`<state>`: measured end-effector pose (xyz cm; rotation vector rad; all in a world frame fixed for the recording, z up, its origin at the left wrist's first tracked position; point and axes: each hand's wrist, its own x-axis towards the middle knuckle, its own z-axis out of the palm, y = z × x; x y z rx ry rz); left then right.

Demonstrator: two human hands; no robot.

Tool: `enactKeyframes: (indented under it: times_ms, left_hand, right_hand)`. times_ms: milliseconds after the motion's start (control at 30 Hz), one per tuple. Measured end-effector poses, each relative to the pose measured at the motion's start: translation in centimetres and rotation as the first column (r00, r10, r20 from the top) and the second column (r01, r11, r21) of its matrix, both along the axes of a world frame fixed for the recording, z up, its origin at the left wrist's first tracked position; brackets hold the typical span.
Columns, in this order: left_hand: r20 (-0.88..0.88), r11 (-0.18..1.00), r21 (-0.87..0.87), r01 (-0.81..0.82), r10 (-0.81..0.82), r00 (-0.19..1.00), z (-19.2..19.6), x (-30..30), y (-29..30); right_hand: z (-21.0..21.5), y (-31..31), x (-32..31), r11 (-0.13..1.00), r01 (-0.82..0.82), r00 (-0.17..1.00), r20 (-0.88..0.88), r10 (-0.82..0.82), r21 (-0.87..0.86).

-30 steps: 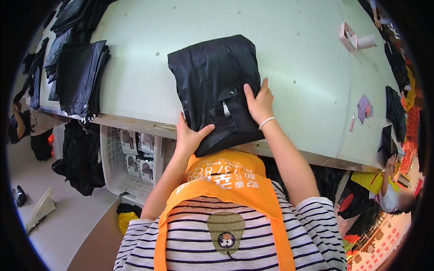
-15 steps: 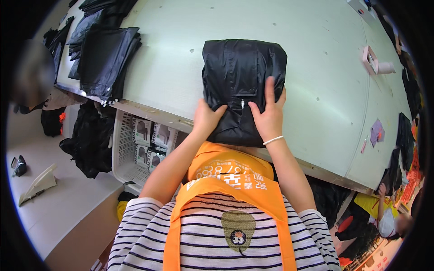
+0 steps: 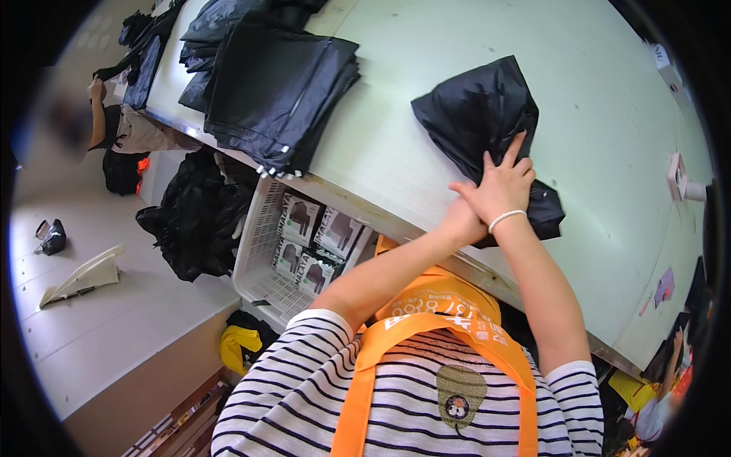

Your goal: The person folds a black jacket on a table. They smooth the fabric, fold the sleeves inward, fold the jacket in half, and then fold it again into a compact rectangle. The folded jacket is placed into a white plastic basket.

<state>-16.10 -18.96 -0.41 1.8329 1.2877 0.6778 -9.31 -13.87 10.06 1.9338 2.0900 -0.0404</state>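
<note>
A glossy black folded fabric bundle [image 3: 481, 103] lies on the pale table [image 3: 396, 137] in front of me, its far side now spread into a twisted, pointed shape. My right hand [image 3: 505, 183], wearing a white bead bracelet, rests on it with fingers stretched out and apart. Crossing beneath the right wrist, my left hand [image 3: 463, 221] reaches in to the near side of the bundle. Its fingers are hidden by the right hand and the fabric, so their hold does not show.
To the left lies a stack of flat black bags [image 3: 274, 95] with white tips at the table edge. Below the edge stands a white plastic basket [image 3: 255, 255] with printed packages. A heap of black fabric [image 3: 194, 217] sits further left; a pink holder [image 3: 676, 177] stands far right. Other people are at both sides.
The bundle went from a neat square to a skewed, pointed shape further right in view. My hands, earlier apart on its two sides, now cross. The whole view has turned left.
</note>
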Motion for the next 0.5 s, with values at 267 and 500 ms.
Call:
enactKeyframes:
  times_ms: [267, 500]
  left_hand:
    - [-0.146, 0.986, 0.168, -0.003, 0.028, 0.989, 4.3, -14.5, 4.7]
    - [-0.443, 0.880, 0.391, -0.271, 0.438, 0.782, 2.1, -30.9, 12.9]
  right_hand:
    - [-2.8, 1.3, -2.5, 0.985, -0.165, 0.953, 0.264, 0.147, 0.046]
    - [-2.4, 1.4, -3.4, 0.989, -0.147, 0.952, 0.273, 0.137, 0.018]
